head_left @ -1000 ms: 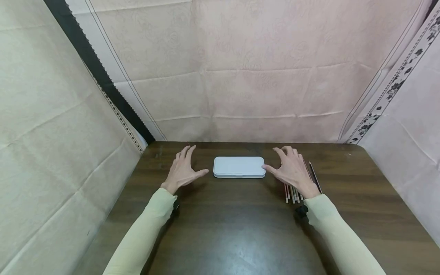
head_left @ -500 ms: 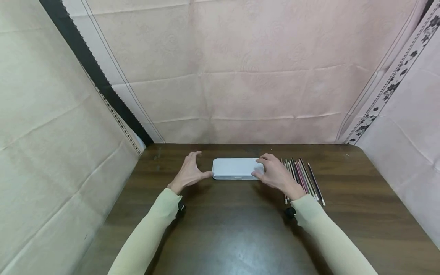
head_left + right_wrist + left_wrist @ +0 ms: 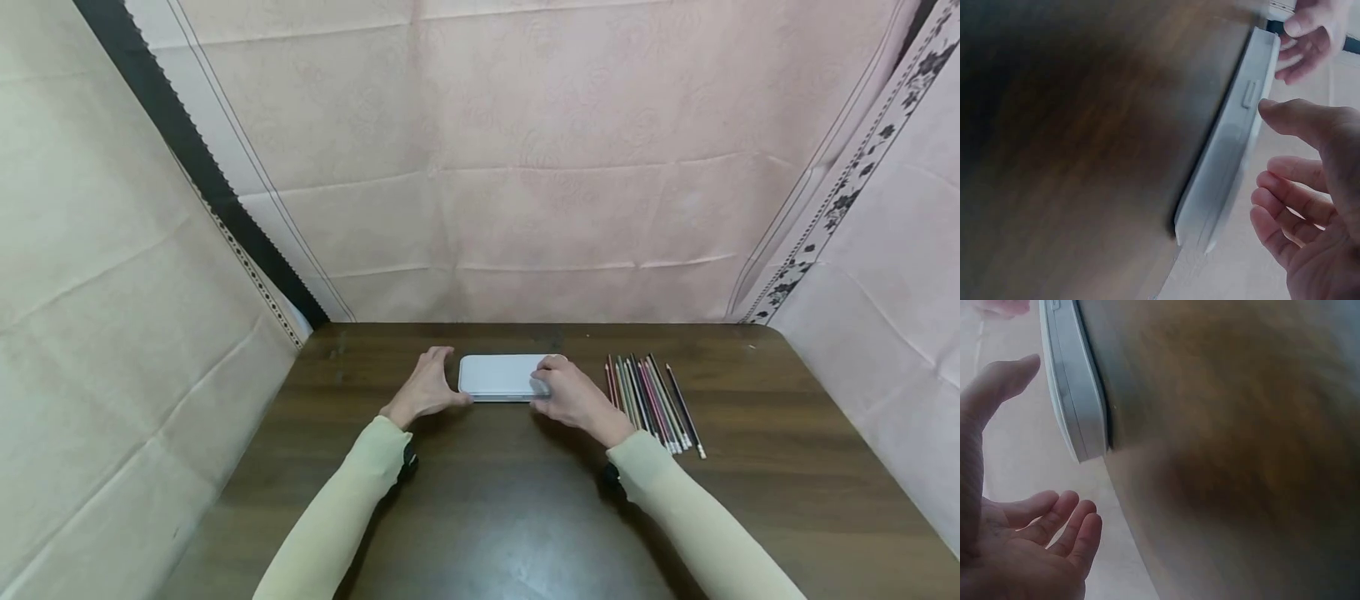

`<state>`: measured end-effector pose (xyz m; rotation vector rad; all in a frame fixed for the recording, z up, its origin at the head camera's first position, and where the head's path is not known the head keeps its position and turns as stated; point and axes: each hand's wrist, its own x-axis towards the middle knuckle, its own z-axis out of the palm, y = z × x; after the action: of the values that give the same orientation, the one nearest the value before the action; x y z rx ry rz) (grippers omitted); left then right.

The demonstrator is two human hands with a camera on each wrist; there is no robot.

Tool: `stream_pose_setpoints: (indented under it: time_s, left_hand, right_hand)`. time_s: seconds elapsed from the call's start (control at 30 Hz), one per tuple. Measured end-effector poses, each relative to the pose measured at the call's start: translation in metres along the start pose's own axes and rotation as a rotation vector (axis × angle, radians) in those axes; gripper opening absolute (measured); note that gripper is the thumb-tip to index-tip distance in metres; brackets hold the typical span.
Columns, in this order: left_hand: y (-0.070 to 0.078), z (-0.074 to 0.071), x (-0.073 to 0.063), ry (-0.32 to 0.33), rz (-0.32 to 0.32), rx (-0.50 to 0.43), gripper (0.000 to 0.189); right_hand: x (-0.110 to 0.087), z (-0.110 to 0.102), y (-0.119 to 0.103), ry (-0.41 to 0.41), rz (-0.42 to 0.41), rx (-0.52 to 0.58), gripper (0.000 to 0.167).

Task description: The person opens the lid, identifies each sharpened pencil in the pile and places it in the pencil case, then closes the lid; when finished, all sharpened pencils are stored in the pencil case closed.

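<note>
A flat white case [image 3: 495,375] with rounded corners lies closed on the brown table [image 3: 480,517]; a small latch [image 3: 1249,94] shows on its front side in the right wrist view. My left hand [image 3: 427,387] is at the case's left end, thumb by the front corner and fingers spread from it. Over the right part of the case is my right hand [image 3: 573,402], its fingers loosely bent. In the right wrist view, that thumb's tip is right at the lid's edge near the latch, the other fingers apart from the case.
Several pencils [image 3: 652,404] lie side by side to the right of my right hand, one dark pencil [image 3: 686,412] slightly apart. Pale cloth [image 3: 570,167] hangs behind the table's back edge and along both sides.
Both hands have moved inward to the case; the right has come left over its top, uncovering the pencils. The left has closed in on the case's left end.
</note>
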<state>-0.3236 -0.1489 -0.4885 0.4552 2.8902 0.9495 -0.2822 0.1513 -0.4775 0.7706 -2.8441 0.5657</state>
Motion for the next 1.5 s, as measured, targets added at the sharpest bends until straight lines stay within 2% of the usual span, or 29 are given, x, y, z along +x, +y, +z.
stream_pose_setpoints:
  time_s: [0.2,0.47,0.63,0.9,1.17,1.3,1.43,1.5]
  left_hand:
    - [0.006,0.002,0.008,-0.011,-0.011,-0.029,0.106]
    - [0.002,0.006,0.017,-0.039,0.000,-0.033,0.107]
    - [0.003,0.003,0.023,-0.052,0.025,-0.014,0.104]
    - [0.005,0.000,0.032,-0.067,0.012,0.017,0.099]
    - [0.003,0.009,0.028,-0.089,-0.035,-0.030,0.100]
    - [0.000,0.013,0.025,-0.094,-0.043,-0.023,0.100]
    - [-0.002,0.014,0.024,-0.094,-0.032,-0.014,0.099]
    - [-0.004,0.015,0.022,-0.090,-0.030,-0.015,0.099]
  right_hand:
    - [0.008,0.004,0.000,-0.008,-0.022,-0.048,0.038]
    - [0.016,0.009,-0.002,-0.029,-0.033,-0.091,0.034]
    - [0.022,0.010,-0.005,-0.001,-0.052,-0.125,0.036]
    - [0.033,0.013,-0.008,0.059,-0.082,-0.195,0.031]
    - [0.028,0.019,-0.012,0.058,-0.090,-0.236,0.020]
    - [0.027,0.025,-0.017,0.046,-0.103,-0.246,0.017]
    - [0.028,0.028,-0.022,0.047,-0.132,-0.312,0.008]
    - [0.028,0.030,-0.024,0.051,-0.159,-0.355,0.010]
